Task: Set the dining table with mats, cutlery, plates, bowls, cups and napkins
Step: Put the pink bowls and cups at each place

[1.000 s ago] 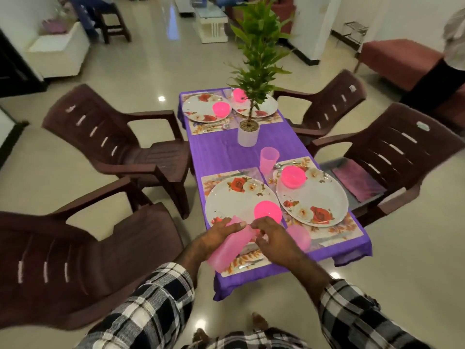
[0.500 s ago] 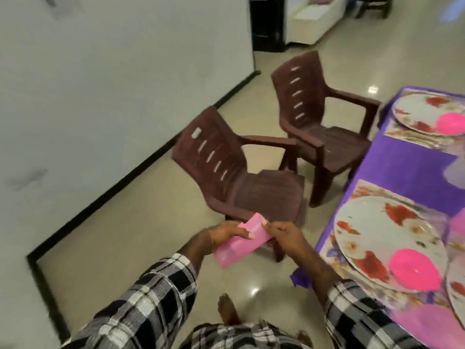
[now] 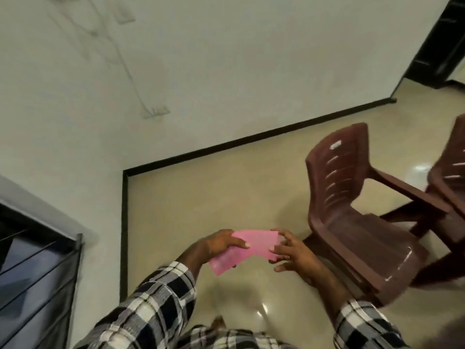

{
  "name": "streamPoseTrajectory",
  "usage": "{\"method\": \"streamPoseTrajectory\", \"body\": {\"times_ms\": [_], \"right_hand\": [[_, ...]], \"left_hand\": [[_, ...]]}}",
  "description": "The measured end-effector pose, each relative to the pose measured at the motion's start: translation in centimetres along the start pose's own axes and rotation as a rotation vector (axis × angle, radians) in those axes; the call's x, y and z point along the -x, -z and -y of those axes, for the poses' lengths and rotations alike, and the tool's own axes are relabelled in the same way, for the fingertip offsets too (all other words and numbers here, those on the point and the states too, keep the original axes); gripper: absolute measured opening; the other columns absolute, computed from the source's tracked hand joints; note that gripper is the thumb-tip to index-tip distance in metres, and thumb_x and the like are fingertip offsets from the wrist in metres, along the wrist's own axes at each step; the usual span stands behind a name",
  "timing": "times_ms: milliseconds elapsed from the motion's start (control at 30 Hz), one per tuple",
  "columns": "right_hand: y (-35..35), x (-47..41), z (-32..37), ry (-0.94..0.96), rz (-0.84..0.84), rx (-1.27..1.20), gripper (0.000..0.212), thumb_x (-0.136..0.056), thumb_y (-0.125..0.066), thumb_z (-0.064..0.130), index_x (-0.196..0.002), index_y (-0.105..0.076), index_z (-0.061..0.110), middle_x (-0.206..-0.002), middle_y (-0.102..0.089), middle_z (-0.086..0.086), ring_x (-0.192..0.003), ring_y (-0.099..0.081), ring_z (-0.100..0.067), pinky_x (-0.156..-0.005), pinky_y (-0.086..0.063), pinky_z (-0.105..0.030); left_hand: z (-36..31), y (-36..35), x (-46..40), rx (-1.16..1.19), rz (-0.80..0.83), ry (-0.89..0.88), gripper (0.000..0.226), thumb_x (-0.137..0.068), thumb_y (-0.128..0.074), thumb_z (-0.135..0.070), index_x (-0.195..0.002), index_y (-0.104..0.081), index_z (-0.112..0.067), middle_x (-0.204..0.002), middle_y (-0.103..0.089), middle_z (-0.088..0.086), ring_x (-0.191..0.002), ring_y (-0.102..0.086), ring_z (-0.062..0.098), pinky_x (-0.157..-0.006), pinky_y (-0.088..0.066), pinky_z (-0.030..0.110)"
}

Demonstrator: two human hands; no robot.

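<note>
I am holding a pink napkin [image 3: 247, 248] in both hands, out over the floor [image 3: 214, 205].

My left hand [image 3: 219, 245] is gripping the napkin's left part, thumb curled across its top face; my right hand [image 3: 289, 250] is pinching its right edge, the other fingers spread loosely. I judge I am holding it at both ends to fold or straighten it for a place setting. A brown chair [image 3: 352, 210] is standing just right; the table is out of view.
</note>
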State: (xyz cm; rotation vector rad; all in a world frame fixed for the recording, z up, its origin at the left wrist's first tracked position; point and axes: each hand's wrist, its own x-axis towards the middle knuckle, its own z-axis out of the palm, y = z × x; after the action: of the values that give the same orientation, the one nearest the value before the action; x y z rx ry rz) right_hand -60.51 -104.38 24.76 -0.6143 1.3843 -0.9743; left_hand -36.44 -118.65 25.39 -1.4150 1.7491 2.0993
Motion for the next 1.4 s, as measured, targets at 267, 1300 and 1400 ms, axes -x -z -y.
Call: {"method": "streamPoseTrajectory", "body": {"times_ms": [267,1300,1400], "right_hand": [[-5.7,-9.5,4.6,-0.012,-0.171,0.042,0.067,-0.065,-0.084,0.015,-0.126,-0.059,0.030,-0.121,-0.063,-0.024,-0.083,-0.070,-0.030,-0.069,-0.060,-0.043],[14.4,-52.4,32.9,-0.054,-0.581,-0.047,0.056,-0.077,-0.089,0.021,-0.122,-0.060,0.035,-0.118,-0.070,-0.013,-0.083,-0.075,-0.028,-0.068,-0.059,-0.036],[15.5,-54.3,34.9,-0.067,-0.683,-0.107,0.059,-0.073,-0.090,0.024,-0.122,-0.060,0.036,-0.118,-0.069,-0.012,-0.083,-0.074,-0.029,-0.065,-0.058,-0.035]], "left_hand": [[0.0,12.5,-4.0,0.180,-0.294,-0.040,0.077,-0.062,-0.096,-0.056,-0.109,-0.071,-0.001,-0.093,-0.079,0.019,-0.076,-0.074,0.030,-0.069,-0.058,0.042],[-39.5,36.4,-48.8,-0.191,-0.063,-0.124,0.057,-0.082,-0.092,-0.038,-0.122,-0.062,-0.010,-0.119,-0.069,0.011,-0.101,-0.070,0.022,-0.079,-0.066,0.042],[-43.4,37.5,-53.2,-0.231,0.032,-0.104,0.055,-0.082,-0.092,-0.039,-0.120,-0.063,-0.011,-0.118,-0.071,0.009,-0.099,-0.071,0.021,-0.082,-0.064,0.043]]}}
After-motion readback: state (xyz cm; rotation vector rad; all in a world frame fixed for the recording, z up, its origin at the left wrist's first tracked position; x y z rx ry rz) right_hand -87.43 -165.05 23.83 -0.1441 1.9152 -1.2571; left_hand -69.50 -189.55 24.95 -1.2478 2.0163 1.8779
